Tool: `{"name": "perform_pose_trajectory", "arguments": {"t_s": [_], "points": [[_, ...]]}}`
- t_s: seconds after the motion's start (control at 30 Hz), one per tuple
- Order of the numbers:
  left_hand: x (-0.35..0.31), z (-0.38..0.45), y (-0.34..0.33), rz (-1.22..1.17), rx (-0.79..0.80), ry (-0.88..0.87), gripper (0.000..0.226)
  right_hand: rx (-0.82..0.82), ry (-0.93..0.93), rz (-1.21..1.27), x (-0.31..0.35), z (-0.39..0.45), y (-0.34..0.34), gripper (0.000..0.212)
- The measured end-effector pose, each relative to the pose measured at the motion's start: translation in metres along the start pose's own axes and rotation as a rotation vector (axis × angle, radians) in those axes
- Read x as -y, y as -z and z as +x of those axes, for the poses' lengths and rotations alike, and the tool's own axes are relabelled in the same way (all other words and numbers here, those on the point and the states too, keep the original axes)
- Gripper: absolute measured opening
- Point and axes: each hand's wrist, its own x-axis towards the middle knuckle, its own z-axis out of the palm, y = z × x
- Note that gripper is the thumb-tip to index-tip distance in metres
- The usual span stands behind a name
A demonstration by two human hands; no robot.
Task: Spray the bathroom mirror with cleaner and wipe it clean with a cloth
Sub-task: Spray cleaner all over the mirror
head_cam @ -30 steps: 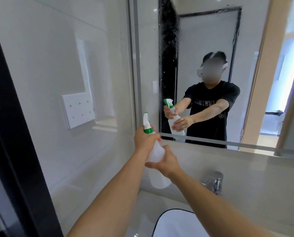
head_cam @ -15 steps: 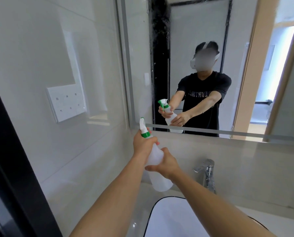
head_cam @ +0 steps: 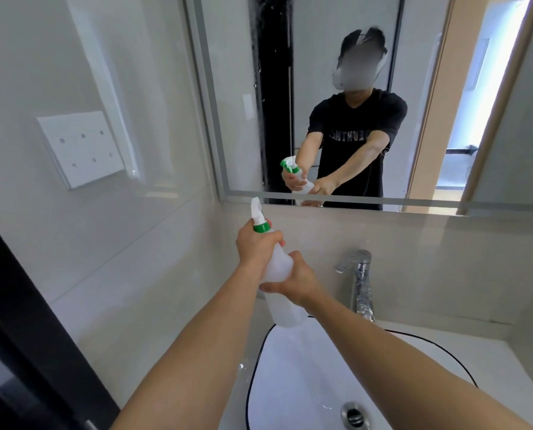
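Head view: spray bottle [head_cam: 277, 268] now lower than 0.5 s ago, over the sink's [head_cam: 296, 367] back-left rim, below the mirror's [head_cam: 321, 88] bottom edge. Left hand [head_cam: 254, 248] grips its neck, fingers curled; right hand [head_cam: 296, 282] wraps the body. Faucet [head_cam: 359, 280] just right.

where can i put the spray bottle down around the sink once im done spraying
A bare strip of white countertop lies right of the chrome faucet, between the black-rimmed white basin and the wall. The basin holds only its drain. It is crowded over the basin's back rim, where left hand and right hand grip the translucent spray bottle.
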Motion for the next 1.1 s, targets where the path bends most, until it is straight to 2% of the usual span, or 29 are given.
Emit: {"name": "perform_pose_trajectory", "arguments": {"t_s": [0.27, 0.57, 0.73, 0.93, 1.1], "points": [[-0.036, -0.004, -0.017, 0.055, 0.125, -0.19, 0.062, -0.156, 0.107, 0.094, 0.018, 0.003, 0.02, 0.073], [-0.1, 0.001, -0.033, 0.103, 0.083, -0.374, 0.041, -0.22, 0.238, 0.165, 0.062, 0.008, 0.056, 0.071], [-0.116, 0.004, -0.038, 0.077, 0.121, -0.424, 0.044, -0.245, 0.271, 0.155, 0.075, 0.01, 0.068, 0.074], [-0.15, 0.002, -0.048, 0.05, 0.194, -0.522, 0.065, -0.297, 0.311, 0.143, 0.099, 0.013, 0.09, 0.076], [-0.182, 0.0, -0.06, 0.047, 0.185, -0.592, 0.051, -0.347, 0.357, 0.158, 0.119, 0.014, 0.113, 0.076]]}}
